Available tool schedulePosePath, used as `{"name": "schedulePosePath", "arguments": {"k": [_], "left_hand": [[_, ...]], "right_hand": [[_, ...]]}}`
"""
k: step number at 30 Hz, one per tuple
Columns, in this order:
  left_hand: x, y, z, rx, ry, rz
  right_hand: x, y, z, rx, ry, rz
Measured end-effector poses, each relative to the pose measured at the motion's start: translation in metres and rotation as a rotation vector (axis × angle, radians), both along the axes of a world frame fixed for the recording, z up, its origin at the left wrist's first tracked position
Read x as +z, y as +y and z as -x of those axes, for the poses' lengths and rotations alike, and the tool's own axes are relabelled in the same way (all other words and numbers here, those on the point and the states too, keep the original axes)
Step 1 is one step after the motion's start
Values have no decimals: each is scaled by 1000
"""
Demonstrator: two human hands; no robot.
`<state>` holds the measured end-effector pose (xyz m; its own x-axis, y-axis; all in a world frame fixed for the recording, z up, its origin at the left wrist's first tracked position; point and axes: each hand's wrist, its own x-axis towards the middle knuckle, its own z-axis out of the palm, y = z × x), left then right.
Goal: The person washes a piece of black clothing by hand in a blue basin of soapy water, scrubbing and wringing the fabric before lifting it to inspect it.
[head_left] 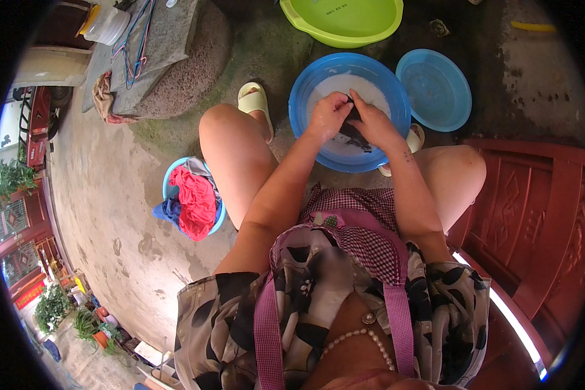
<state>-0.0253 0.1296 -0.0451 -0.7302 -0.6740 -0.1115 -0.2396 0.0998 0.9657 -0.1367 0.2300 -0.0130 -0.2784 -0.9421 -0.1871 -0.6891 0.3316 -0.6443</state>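
Note:
Both hands are over a blue basin (297, 97) that holds whitish, sudsy water. My left hand (330, 116) is closed, its fingers pinching an edge of a dark wet cloth (353, 138). On the other side, my right hand (374, 123) grips the same cloth, thumb and fingers close to the left fingertips. Part of the cloth hangs down into the suds. What kind of garment it is cannot be made out, since the hands cover much of it.
A light blue basin (435, 91) with water stands right of the blue one, a lime green basin (344, 23) beyond. By my left leg sits a small basin of red and blue clothes (196, 198). Hangers (136, 58) lie on a stone slab (166, 49); a red wooden door (513, 214) is at right.

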Motion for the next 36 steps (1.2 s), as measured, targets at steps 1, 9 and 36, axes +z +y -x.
{"name": "schedulePosePath", "arguments": {"k": [1, 9, 36], "left_hand": [[1, 0, 1, -1, 0, 0], [-1, 2, 2, 72, 119, -125], [-8, 6, 2, 68, 189, -59]], "right_hand": [[-1, 0, 0, -1, 0, 0], [8, -1, -3, 0, 73, -1], [-2, -1, 1, -35, 45, -22]]}}
